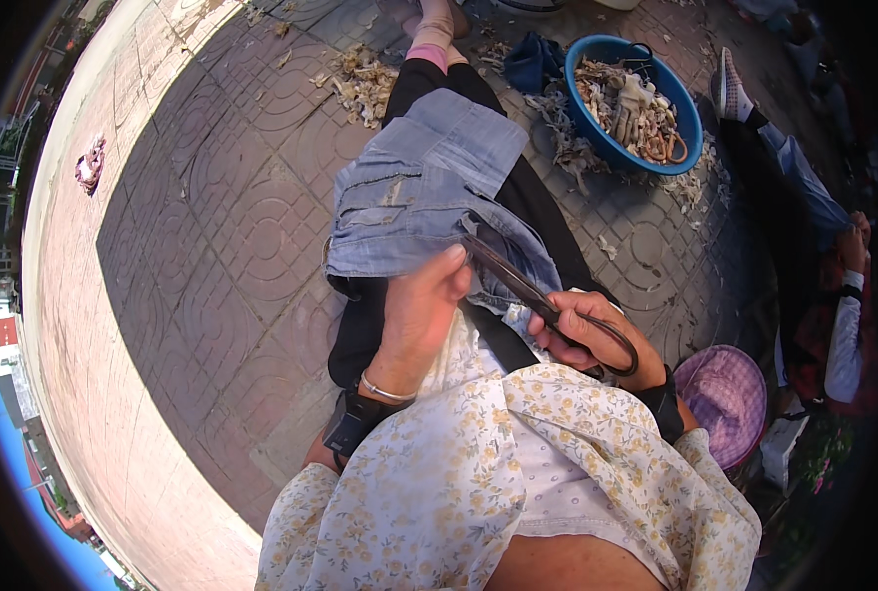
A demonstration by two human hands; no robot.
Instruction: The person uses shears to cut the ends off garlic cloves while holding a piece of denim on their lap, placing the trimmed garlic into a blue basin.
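A person sits on a paved floor (pixel 232 227) made of grey and pink bricks with round patterns. A piece of blue denim cloth (pixel 424 187) lies over the person's lap, on top of black trousers. The left hand (pixel 417 313) rests on the near edge of the cloth, with its fingers (pixel 451 264) curled down and pinching the cloth tight. A thin silver bangle (pixel 385 391) and a black band sit on that wrist. The right hand (pixel 595 333) holds a pair of big dark scissors (pixel 530 291). Its fingers are shut through and around the round handle loops. The blades point up and to the left, and their tips touch the denim just beside the left thumb. I cannot tell how far the blades are open. Both arms come from the bottom in sleeves of pale cloth with small yellow flowers. Further away, on the right, a round blue bowl (pixel 597 130) stands on the floor. It is full of pale scraps and some orange rings. More pale scraps (pixel 362 81) lie on the floor near the person's feet. A pink hat (pixel 727 394) lies at the right, near the right elbow. Another person sits at the far right edge, with a striped shoe (pixel 731 91) near the bowl. A small pink bundle (pixel 89 165) lies far off at the left.
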